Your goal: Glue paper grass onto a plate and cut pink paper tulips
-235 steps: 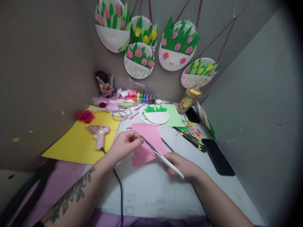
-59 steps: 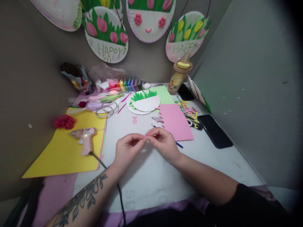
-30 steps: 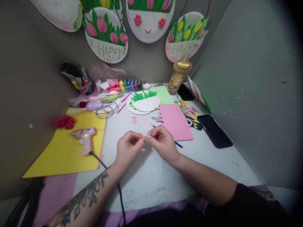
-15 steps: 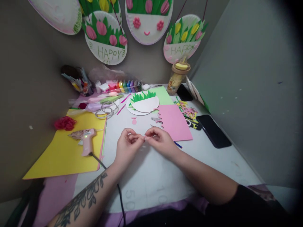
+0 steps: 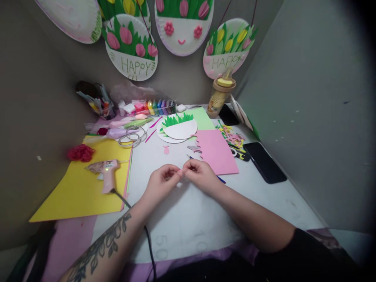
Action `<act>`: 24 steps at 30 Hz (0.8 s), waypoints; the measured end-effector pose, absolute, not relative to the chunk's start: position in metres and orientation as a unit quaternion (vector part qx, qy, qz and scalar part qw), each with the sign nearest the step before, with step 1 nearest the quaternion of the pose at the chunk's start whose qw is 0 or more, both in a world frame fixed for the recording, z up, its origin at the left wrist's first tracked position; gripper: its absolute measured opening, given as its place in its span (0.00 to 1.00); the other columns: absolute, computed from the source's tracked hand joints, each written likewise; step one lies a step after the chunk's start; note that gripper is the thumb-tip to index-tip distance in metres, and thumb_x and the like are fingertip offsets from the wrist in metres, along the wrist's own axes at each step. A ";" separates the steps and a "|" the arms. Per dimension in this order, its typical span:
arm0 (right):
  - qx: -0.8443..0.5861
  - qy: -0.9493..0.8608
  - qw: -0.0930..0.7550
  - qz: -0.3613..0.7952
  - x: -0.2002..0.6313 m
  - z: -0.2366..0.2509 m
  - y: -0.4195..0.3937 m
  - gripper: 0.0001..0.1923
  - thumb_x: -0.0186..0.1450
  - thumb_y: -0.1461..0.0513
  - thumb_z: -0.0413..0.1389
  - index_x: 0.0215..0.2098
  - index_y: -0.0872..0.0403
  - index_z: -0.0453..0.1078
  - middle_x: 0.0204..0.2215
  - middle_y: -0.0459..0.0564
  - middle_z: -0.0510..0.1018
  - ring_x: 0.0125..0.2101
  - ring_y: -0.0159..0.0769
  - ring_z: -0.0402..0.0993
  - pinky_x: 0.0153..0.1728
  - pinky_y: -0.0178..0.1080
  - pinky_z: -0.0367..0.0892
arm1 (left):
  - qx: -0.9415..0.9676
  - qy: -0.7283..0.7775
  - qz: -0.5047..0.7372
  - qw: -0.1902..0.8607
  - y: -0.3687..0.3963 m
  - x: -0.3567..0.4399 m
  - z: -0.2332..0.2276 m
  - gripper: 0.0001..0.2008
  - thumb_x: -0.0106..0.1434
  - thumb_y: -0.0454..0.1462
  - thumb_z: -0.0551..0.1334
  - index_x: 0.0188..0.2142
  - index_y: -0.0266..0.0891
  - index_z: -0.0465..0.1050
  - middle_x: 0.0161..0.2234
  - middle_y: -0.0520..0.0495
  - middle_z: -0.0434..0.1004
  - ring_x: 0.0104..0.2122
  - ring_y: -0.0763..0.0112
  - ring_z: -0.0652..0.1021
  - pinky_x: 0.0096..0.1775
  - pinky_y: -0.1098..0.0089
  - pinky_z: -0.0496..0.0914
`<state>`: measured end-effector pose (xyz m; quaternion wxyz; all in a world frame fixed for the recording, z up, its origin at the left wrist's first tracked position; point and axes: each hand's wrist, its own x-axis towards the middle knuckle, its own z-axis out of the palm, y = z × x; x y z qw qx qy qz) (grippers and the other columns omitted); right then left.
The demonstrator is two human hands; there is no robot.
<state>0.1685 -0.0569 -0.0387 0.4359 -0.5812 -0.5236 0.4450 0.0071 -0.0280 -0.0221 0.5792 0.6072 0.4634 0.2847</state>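
Your left hand [image 5: 161, 183] and right hand [image 5: 199, 176] meet fingertip to fingertip, pinched together on a tiny scrap (too small to identify) just above the white table [image 5: 188, 219]. Far right of them: flat pink paper sheet [image 5: 217, 152], notched along its left edge. Left: matte yellow sheet [image 5: 73, 192] under a pink glue gun [image 5: 105, 174]. Far edge: clear tray of coloured clay blocks [image 5: 155, 106]; a cup stuffed with pens [image 5: 98, 102].

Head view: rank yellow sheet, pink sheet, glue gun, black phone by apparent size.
1. yellow sheet, clearly the largest.
2. pink sheet.
3. black phone and glue gun: they look about alike, so no ranking between them. The phone lies at the picture's warped edge, which makes it less sure.
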 end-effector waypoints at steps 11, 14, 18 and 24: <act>-0.579 -0.543 0.414 0.444 0.177 -0.033 -0.058 0.05 0.58 0.62 0.53 0.26 0.54 0.67 0.23 0.43 0.72 0.26 0.31 0.66 0.27 0.34 0.61 | 0.631 0.491 0.263 0.540 -0.029 0.004 -0.022 0.08 0.56 0.41 0.60 0.27 0.37 0.73 0.22 0.52 0.74 0.21 0.75 0.69 0.25 0.75 0.62; -0.572 -0.547 0.421 0.442 0.174 -0.035 -0.058 0.05 0.59 0.61 0.54 0.28 0.55 0.69 0.25 0.44 0.73 0.28 0.32 0.68 0.29 0.34 0.62 | 0.638 0.481 0.257 0.544 -0.029 0.004 -0.022 0.09 0.56 0.42 0.60 0.27 0.38 0.73 0.21 0.52 0.74 0.21 0.74 0.70 0.25 0.74 0.62; -0.576 -0.569 0.390 0.439 0.170 -0.034 -0.060 0.04 0.57 0.64 0.54 0.25 0.55 0.68 0.23 0.43 0.72 0.25 0.31 0.67 0.26 0.33 0.60 | 0.667 0.470 0.243 0.524 -0.030 0.004 -0.021 0.08 0.55 0.40 0.60 0.27 0.37 0.74 0.23 0.51 0.75 0.25 0.72 0.72 0.29 0.74 0.64; -0.578 -0.577 0.417 0.399 0.176 -0.033 -0.060 0.05 0.60 0.63 0.53 0.26 0.54 0.67 0.24 0.44 0.72 0.26 0.32 0.68 0.27 0.34 0.62 | 0.639 0.479 0.238 0.553 -0.025 0.000 -0.021 0.06 0.56 0.38 0.59 0.26 0.37 0.72 0.22 0.52 0.73 0.21 0.76 0.68 0.25 0.75 0.62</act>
